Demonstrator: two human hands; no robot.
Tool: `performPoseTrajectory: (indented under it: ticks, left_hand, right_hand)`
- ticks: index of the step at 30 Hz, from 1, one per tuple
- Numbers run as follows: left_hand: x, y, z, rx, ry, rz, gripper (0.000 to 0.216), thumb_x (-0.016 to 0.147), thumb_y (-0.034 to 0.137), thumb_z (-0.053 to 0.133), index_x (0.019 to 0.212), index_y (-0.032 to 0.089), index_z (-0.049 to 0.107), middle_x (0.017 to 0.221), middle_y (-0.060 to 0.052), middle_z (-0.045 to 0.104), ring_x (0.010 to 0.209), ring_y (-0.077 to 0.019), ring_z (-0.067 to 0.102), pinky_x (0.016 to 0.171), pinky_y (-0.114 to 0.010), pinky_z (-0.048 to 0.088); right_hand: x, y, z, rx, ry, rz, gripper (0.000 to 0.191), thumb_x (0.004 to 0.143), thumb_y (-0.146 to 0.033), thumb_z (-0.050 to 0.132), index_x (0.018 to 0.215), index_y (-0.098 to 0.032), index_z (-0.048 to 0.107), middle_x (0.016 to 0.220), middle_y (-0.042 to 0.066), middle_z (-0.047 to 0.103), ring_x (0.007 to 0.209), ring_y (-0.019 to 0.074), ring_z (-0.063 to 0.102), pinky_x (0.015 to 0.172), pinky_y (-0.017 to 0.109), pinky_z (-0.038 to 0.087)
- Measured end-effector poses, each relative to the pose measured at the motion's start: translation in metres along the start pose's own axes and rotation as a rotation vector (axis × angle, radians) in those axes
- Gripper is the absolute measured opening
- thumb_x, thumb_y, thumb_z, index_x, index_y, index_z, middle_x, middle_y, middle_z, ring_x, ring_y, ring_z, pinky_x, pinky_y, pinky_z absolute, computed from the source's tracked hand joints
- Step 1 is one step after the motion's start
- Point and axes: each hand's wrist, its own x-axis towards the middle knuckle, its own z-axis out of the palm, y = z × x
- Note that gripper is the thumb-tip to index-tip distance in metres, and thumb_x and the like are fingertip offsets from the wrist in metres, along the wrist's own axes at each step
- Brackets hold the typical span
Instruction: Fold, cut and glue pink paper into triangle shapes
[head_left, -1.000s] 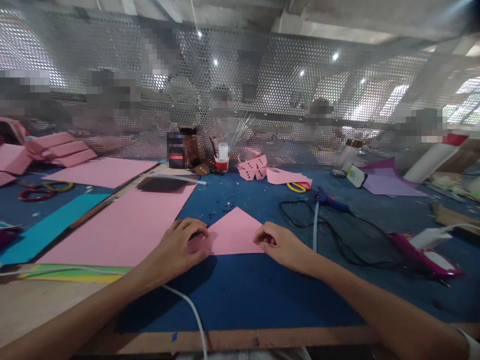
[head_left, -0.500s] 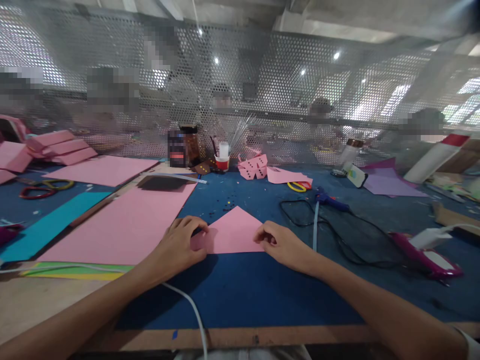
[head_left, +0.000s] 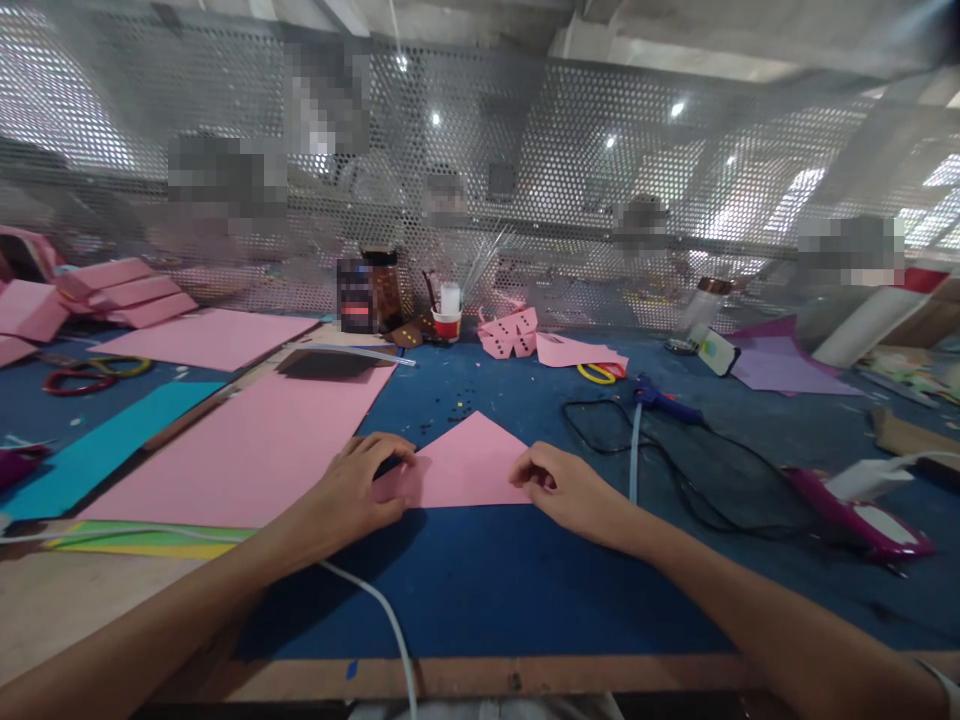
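A triangular piece of pink paper (head_left: 472,466) lies on the blue work surface in front of me, its peak pointing away and its long edge towards me. Over its left corner arches my left hand (head_left: 367,482), open, the thumb and forefinger apart and touching down at the paper. My right hand (head_left: 551,480) is closed at the right corner, with curled fingers and thumb pinching the paper there. That corner's tip is hidden by the fingers.
Left of me lies a large pink sheet (head_left: 247,450) beside a teal strip (head_left: 112,450). A blue glue gun (head_left: 667,400) with a black cord and a magenta power strip (head_left: 862,515) lie to the right. Behind are yellow-handled scissors (head_left: 596,374) and a red-and-white cup (head_left: 447,325).
My left hand has slid slightly left, showing a little more paper between thumb and forefinger. My right hand keeps its pinch; the view has shifted very slightly.
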Motion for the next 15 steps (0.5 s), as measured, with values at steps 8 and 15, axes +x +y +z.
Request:
performPoseTrajectory:
  ticks: [8, 15]
  left_hand:
    - [-0.0013, 0.0016, -0.005, -0.006, -0.037, 0.005, 0.038, 0.071, 0.024, 0.061, 0.109, 0.024, 0.059, 0.127, -0.005, 0.062, 0.121, -0.0297, 0.052, 0.107, -0.046, 0.038]
    - [-0.0006, -0.0067, -0.0088, -0.021, -0.092, 0.025, 0.043, 0.07, 0.023, 0.058, 0.113, 0.025, 0.06, 0.132, -0.006, 0.062, 0.126, -0.0305, 0.051, 0.108, -0.045, 0.041]
  right_hand:
    - [0.0004, 0.0024, 0.0005, 0.005, 0.002, -0.009, 0.027, 0.081, -0.003, 0.053, 0.097, -0.02, 0.067, 0.098, 0.002, 0.068, 0.079, 0.0125, 0.059, 0.07, 0.026, 0.044]
    - [0.0, 0.0016, 0.0003, 0.007, 0.002, -0.013, 0.028, 0.08, -0.002, 0.052, 0.096, -0.02, 0.066, 0.096, 0.003, 0.068, 0.079, 0.0127, 0.059, 0.07, 0.025, 0.045]
